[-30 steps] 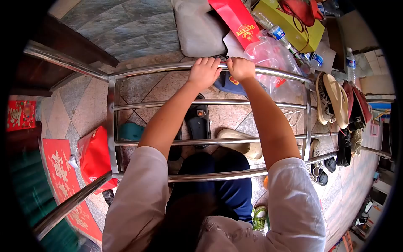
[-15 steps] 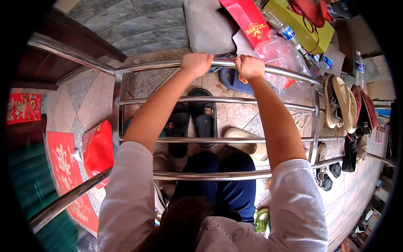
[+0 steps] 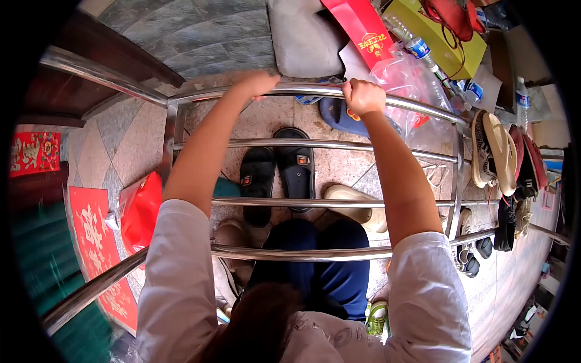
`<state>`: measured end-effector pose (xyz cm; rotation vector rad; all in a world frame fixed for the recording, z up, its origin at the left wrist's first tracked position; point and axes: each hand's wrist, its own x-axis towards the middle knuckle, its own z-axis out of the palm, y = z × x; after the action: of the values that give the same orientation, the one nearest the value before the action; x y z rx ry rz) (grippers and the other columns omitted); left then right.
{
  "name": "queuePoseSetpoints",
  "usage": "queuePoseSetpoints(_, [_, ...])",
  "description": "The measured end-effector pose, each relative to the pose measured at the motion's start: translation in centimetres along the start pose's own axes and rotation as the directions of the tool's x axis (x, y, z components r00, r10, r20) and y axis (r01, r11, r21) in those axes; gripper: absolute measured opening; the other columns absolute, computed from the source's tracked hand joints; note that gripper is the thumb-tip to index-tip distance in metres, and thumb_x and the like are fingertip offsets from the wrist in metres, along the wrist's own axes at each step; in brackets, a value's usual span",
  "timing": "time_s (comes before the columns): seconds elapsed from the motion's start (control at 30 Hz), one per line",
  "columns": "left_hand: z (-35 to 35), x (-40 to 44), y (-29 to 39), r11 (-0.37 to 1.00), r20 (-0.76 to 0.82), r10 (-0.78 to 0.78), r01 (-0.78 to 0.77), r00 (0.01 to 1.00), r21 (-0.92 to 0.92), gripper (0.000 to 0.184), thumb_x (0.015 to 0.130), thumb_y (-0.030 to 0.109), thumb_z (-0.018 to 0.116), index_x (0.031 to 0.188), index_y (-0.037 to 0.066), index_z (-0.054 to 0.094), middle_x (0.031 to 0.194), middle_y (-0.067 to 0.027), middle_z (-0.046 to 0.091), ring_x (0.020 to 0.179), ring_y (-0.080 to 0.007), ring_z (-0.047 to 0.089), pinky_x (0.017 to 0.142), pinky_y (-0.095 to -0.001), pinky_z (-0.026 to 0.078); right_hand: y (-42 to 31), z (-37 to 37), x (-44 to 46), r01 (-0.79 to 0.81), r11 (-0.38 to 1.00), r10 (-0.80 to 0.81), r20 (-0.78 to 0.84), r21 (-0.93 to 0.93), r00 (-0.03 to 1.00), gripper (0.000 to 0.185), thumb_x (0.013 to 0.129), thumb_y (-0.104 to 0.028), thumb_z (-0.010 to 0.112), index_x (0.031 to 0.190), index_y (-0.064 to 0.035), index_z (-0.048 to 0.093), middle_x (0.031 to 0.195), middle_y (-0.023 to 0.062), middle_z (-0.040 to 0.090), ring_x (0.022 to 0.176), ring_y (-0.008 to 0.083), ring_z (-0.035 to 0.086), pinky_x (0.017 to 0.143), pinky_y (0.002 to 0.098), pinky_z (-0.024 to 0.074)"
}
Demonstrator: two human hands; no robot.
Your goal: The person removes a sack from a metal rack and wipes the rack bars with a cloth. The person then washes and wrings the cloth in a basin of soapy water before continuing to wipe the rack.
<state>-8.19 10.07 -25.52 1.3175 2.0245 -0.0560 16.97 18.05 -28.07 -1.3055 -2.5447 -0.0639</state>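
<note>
Both hands are at the far top rail of a stainless steel shoe rack (image 3: pixel 308 89). My left hand (image 3: pixel 257 86) lies over the rail left of its middle, closed around it with the thumb below. Right of the middle, my right hand (image 3: pixel 365 97) is closed in a fist on the same rail. Through the bars I see a pair of black sandals (image 3: pixel 295 175), a beige clog (image 3: pixel 357 206) and a blue slipper (image 3: pixel 342 118) on the tiled floor.
Several shoes hang at the rack's right end, among them a cream flip-flop (image 3: pixel 501 151). Beyond the rail lie a clear plastic bag (image 3: pixel 417 81), a red paper bag (image 3: pixel 363 33) and plastic bottles. A red bag (image 3: pixel 140 212) sits at left, beside a red paper banner (image 3: pixel 97 242).
My left hand has moved left along the top rail, away from my right hand. My right hand stays at nearly the same spot on the rail.
</note>
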Motion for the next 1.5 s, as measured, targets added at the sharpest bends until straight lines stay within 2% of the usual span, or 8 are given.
queuePoseSetpoints(0.13, [3.9,0.4,9.8,0.968,-0.227,0.195,-0.15,0.954,0.203,0.048,0.084,0.039,0.032,0.093,0.006,0.065,0.099,-0.0157,0.062,0.096,-0.0297,0.058,0.083,-0.0383,0.043,0.2,0.1,0.0,-0.003,1.0,0.003,-0.003,0.017,1.0,0.039,0.081,-0.038,0.043,0.062,-0.0099,0.062,0.061,0.0112,0.061,0.059,0.0294,0.06,0.057,0.0405,0.0479])
queuePoseSetpoints(0.63, [2.8,-1.0,3.0,0.956,-0.33,0.199,-0.109,0.923,0.272,0.054,0.089,0.039,0.026,0.072,0.003,0.063,0.078,-0.0164,0.063,0.076,-0.0324,0.061,0.067,-0.0441,0.047,0.1,0.2,0.1,0.01,1.0,-0.009,-0.051,0.022,0.999,0.038,0.08,-0.037,0.043,0.061,-0.0093,0.061,0.06,0.0108,0.061,0.058,0.0294,0.06,0.056,0.0409,0.0476])
queuePoseSetpoints(0.77, [9.2,0.6,8.9,0.838,-0.759,0.541,-0.309,0.363,0.45,0.025,0.084,0.028,0.046,0.068,0.011,0.056,0.068,-0.0071,0.06,0.067,-0.0239,0.059,0.064,-0.0365,0.045,0.4,0.5,0.2,0.025,1.0,-0.024,-0.077,0.008,0.997,0.036,0.08,-0.035,0.044,0.06,-0.0097,0.06,0.061,0.0108,0.06,0.057,0.0294,0.06,0.056,0.0404,0.0475])
queuePoseSetpoints(0.87, [8.1,0.2,3.9,0.708,-0.673,0.699,-0.37,0.243,0.602,0.017,0.08,0.028,0.052,0.085,0.012,0.054,0.077,-0.0023,0.055,0.073,-0.0187,0.055,0.067,-0.033,0.043,0.3,0.3,0.0,0.045,0.999,-0.044,-0.095,0.009,0.995,0.036,0.079,-0.035,0.045,0.06,-0.0097,0.06,0.06,0.0109,0.06,0.057,0.0294,0.059,0.056,0.0406,0.0472])
queuePoseSetpoints(1.17, [-1.6,-3.7,-14.6,0.929,-0.551,0.104,0.117,0.828,0.35,0.052,0.089,0.041,0.028,0.074,0.008,0.064,0.075,-0.0162,0.063,0.073,-0.0335,0.06,0.066,-0.0438,0.047,0.4,0.5,0.0,0.03,1.0,-0.031,-0.107,-0.009,0.994,0.034,0.079,-0.035,0.045,0.061,-0.0093,0.059,0.062,0.0105,0.06,0.059,0.0297,0.059,0.057,0.0409,0.0469])
queuePoseSetpoints(1.3, [3.6,-2.3,-5.6,0.881,-0.629,0.453,-0.208,0.632,0.426,0.029,0.087,0.032,0.042,0.083,0.008,0.059,0.081,-0.0111,0.063,0.073,-0.0297,0.061,0.063,-0.044,0.048,0.3,0.7,-0.1,0.043,0.999,-0.043,-0.118,-0.003,0.992,0.034,0.079,-0.034,0.045,0.061,-0.009,0.057,0.063,0.0097,0.06,0.059,0.0295,0.059,0.057,0.0405,0.0467])
queuePoseSetpoints(1.37, [6.3,-1.4,-0.1,0.694,-0.676,0.703,-0.425,0.223,0.581,0.022,0.084,0.03,0.049,0.093,0.011,0.055,0.089,-0.0063,0.062,0.083,-0.0239,0.06,0.07,-0.0364,0.047,0.3,0.7,-0.1,0.041,0.999,-0.041,-0.108,-0.006,0.993,0.033,0.08,-0.034,0.045,0.062,-0.0089,0.057,0.063,0.0099,0.06,0.06,0.0298,0.058,0.058,0.0407,0.0465])
queuePoseSetpoints(1.5, [4.5,-1.5,-0.3,0.824,-0.568,0.566,-0.376,0.598,0.425,0.027,0.087,0.033,0.043,0.091,0.01,0.057,0.088,-0.0075,0.063,0.082,-0.0254,0.06,0.068,-0.0376,0.047,0.3,0.5,0.0,0.032,0.999,-0.033,-0.063,-0.011,0.997,0.032,0.08,-0.033,0.043,0.064,-0.009,0.057,0.064,0.0101,0.06,0.061,0.0302,0.058,0.06,0.0418,0.0463])
